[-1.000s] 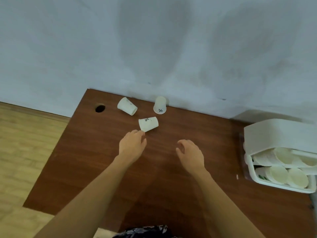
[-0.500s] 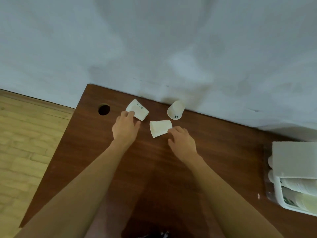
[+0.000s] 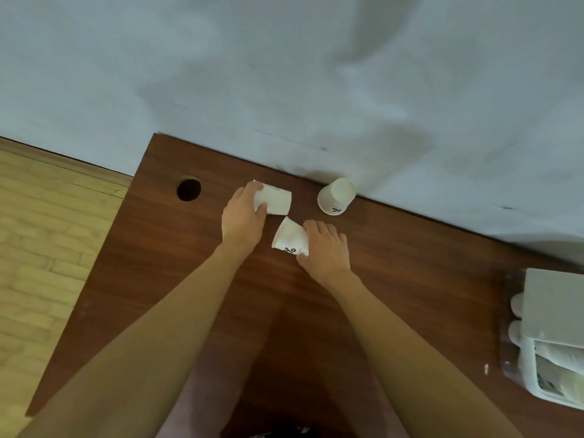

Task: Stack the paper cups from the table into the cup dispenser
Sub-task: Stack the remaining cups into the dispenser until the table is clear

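A person's left hand (image 3: 241, 216) grips a white paper cup lying on its side (image 3: 275, 201) on a brown wooden table (image 3: 158, 263), thumb and fingers wrapped round its wider end. At four o'clock from it, the right hand (image 3: 325, 251) clasps a second cup (image 3: 290, 236), tilted with its base toward eleven o'clock and its printed rim nearest the wrist. A third cup (image 3: 336, 196) stands upside down at one o'clock from the right hand, just beside the pale wall (image 3: 284, 74), untouched. The white cup dispenser (image 3: 553, 336) sits well apart at the table's three o'clock edge, stacked cups visible inside. A round cable hole (image 3: 189, 189) lies at nine o'clock from the left hand.
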### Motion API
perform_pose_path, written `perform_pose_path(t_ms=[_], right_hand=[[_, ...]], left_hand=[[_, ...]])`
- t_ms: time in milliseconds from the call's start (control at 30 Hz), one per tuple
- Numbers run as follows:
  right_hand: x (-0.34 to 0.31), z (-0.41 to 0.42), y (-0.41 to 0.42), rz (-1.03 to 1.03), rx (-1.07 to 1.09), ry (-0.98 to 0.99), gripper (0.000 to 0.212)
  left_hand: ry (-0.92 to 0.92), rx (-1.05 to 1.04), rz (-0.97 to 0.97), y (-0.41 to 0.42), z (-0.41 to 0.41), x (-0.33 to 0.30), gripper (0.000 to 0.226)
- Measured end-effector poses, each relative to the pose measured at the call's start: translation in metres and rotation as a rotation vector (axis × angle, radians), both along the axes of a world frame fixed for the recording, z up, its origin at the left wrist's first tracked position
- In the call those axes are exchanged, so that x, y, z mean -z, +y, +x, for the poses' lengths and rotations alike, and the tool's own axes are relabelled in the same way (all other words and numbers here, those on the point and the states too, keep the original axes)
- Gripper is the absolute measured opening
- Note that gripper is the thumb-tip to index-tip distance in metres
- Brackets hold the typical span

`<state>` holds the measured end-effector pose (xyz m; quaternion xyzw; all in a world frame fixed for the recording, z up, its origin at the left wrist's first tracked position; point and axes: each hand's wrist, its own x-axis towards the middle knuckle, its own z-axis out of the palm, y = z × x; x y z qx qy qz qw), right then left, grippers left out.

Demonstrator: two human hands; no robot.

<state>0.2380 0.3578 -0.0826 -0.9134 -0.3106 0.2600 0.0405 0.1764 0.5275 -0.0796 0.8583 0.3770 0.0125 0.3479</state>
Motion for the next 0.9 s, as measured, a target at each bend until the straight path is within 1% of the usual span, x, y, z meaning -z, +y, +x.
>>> perform_pose_path(t_ms=[67,133,233,333,467,633,700,767,833,900], right_hand=[[-0.002,-0.009,-0.009,0.017,0.079,0.036,0.069],[-0.01,-0.019,-0.023,0.057,0.169,0.072,0.081],[-0.027,-0.035,-0.05,0.09,0.26,0.094,0.09],[-0.047,-0.05,-0.077,0.145,0.358,0.108,0.088],[-0.076,-0.069,-0.119,0.265,0.534,0.096,0.078],[-0.097,-0.089,-0.182,0.361,0.656,0.02,0.079],[-0.102,-0.095,-0.21,0.387,0.688,0.004,0.075],[-0.105,-0.099,-0.24,0.408,0.72,-0.007,0.064],[-0.108,-0.1,-0.27,0.403,0.737,-0.034,0.043],[-0.109,-0.099,-0.3,0.382,0.722,-0.077,0.025]], left_hand=[[-0.027,-0.027,-0.019,-0.009,-0.006,-0.007,0.041],[-0.027,-0.079,-0.043,-0.02,-0.013,-0.018,0.049],[-0.051,-0.085,-0.06,-0.042,-0.027,-0.033,0.054],[-0.091,0.006,-0.015,-0.069,-0.043,-0.049,0.046],[-0.142,0.146,0.062,-0.115,-0.06,-0.071,0.04],[-0.161,0.41,0.045,-0.178,-0.072,-0.097,0.038],[-0.156,0.488,0.023,-0.207,-0.075,-0.103,0.039],[-0.157,0.512,0.011,-0.236,-0.078,-0.108,0.041],[-0.157,0.512,-0.003,-0.262,-0.079,-0.113,0.038],[-0.164,0.523,0.005,-0.288,-0.079,-0.118,0.029]])
